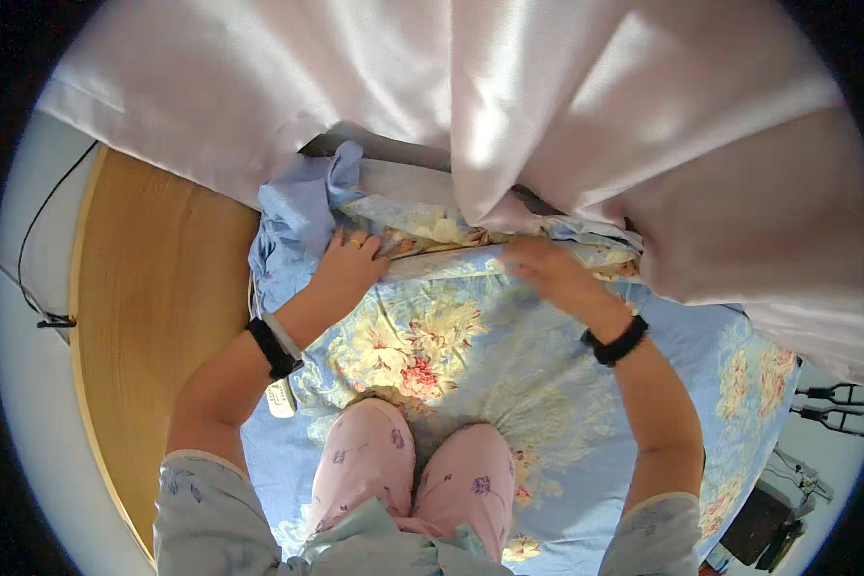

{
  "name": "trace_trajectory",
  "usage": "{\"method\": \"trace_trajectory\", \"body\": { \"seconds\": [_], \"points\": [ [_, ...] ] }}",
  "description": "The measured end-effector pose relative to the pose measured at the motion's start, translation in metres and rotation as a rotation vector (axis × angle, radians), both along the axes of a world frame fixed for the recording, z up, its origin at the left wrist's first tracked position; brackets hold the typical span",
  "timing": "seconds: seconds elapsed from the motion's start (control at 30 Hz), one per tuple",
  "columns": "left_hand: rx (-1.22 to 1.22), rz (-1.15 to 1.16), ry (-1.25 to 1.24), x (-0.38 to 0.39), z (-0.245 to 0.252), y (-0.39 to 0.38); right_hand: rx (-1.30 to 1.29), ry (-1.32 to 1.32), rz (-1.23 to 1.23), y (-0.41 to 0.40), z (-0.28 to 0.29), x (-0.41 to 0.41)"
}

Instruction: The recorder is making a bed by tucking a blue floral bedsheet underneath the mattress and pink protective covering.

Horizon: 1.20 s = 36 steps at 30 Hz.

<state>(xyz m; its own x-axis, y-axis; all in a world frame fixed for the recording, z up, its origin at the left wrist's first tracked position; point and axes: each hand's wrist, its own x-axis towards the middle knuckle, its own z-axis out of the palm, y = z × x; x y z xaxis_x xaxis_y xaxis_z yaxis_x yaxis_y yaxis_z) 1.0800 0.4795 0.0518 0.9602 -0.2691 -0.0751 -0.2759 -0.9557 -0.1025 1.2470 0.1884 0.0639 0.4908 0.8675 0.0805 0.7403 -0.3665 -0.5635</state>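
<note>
My left hand, wearing a ring, lies on a bunched fold of blue floral fabric at the far side of the bed. Its fingertips sink into the cloth, so a grip cannot be made out. At the fold's right part, my right hand touches the fabric and is blurred. Beside my left hand is a crumpled plain blue piece of cloth. The floral bed sheet spreads under both forearms, with my knees in pink trousers on it.
Pale pink satin curtains hang over the far edge and drape onto the bedding. A curved wooden headboard stands at the left. A white power strip with a cord lies near my left wrist. Crutch-like black frames are beyond the bed's right edge.
</note>
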Motion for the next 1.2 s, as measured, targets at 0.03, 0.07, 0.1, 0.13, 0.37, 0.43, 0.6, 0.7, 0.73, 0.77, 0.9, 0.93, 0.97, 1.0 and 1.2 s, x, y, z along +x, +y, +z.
{"method": "trace_trajectory", "body": {
  "seconds": [0.03,0.07,0.1,0.13,0.37,0.43,0.6,0.7,0.73,0.77,0.9,0.93,0.97,1.0,1.2],
  "points": [
    [0.043,-0.031,-0.043,0.003,-0.001,-0.001,0.048,-0.236,0.063,0.005,-0.017,-0.001],
    [0.044,-0.024,-0.049,0.003,-0.003,0.001,0.101,-0.47,0.127,0.012,-0.029,0.0],
    [0.054,0.035,0.037,0.001,-0.005,0.003,-0.217,-0.369,0.035,0.009,-0.034,0.01],
    [0.064,0.094,0.122,-0.001,-0.006,0.006,-0.532,-0.263,-0.059,0.001,-0.036,0.026],
    [-0.178,0.317,0.253,0.009,0.003,0.054,-0.587,-0.445,-0.634,-0.039,-0.043,0.066],
    [0.176,0.153,0.327,0.018,-0.001,0.086,-0.517,-0.54,-0.559,-0.023,-0.033,0.055],
    [0.407,-0.046,0.356,0.049,0.024,0.11,-0.217,-0.176,-0.24,0.017,-0.027,0.025],
    [0.312,0.008,0.413,0.067,0.014,0.147,-0.129,0.028,-0.112,0.033,-0.011,0.023],
    [0.146,0.194,0.548,0.072,0.018,0.16,-0.31,0.091,-0.096,0.039,-0.001,0.029],
    [-0.028,0.374,0.675,0.08,0.019,0.169,-0.497,0.152,-0.085,0.042,0.001,0.038],
    [-0.272,0.59,0.314,0.123,0.038,0.179,-0.467,0.137,-0.398,0.022,-0.039,0.105],
    [-0.137,0.548,0.2,0.135,0.037,0.176,-0.468,0.139,-0.402,0.028,-0.046,0.106],
    [-0.005,0.502,0.087,0.145,0.033,0.175,-0.475,-0.057,-0.42,0.034,-0.054,0.108],
    [-0.007,0.493,0.088,0.15,0.027,0.174,-0.479,-0.254,-0.438,0.04,-0.057,0.106],
    [0.367,0.654,0.068,0.15,-0.028,0.177,-0.444,-0.162,-0.754,0.061,-0.109,0.098]
  ]
}}
